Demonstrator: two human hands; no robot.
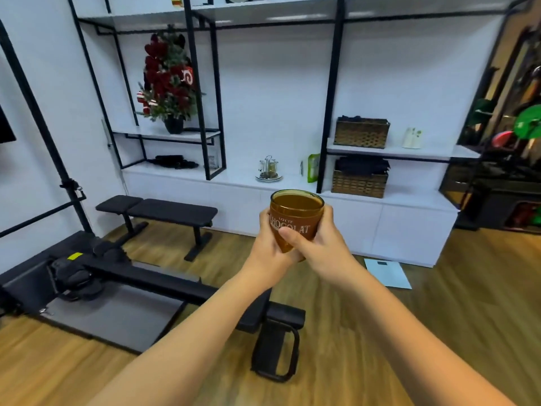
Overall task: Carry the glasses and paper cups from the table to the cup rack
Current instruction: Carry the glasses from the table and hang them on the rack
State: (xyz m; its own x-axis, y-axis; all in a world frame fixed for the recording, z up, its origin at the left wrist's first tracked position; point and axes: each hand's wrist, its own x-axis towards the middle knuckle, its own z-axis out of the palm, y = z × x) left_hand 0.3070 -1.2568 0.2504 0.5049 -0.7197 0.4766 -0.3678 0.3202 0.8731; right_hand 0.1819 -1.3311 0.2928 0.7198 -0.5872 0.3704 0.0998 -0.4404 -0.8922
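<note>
- While I walk with both arms stretched out, my left hand (270, 244) and my right hand (320, 244) are wrapped together round the amber-brown tumbler of clear glass with white "CHOCOLAT" lettering (297, 213), held upright in the air in the middle of the scene.
- Glass like this is stiff, smooth and, I'd judge, slippery and breakable; it looks empty, so fairly light. Gripping low on the wall, with my right thumb across the front, leaves the rim free.
- Straight beyond it, on the far white counter of the black-framed shelving (234, 178), stands the small wire cup rack on its round saucer (268, 171), with what seem to be glasses already hanging on it; that is where I'd set this one.
- Wooden plank flooring (439, 303) lies below, hard enough to shatter a dropped glass.
- A black padded workout bench (164, 210) sits far left, and a black rowing machine (123, 276) lies near left.
</note>
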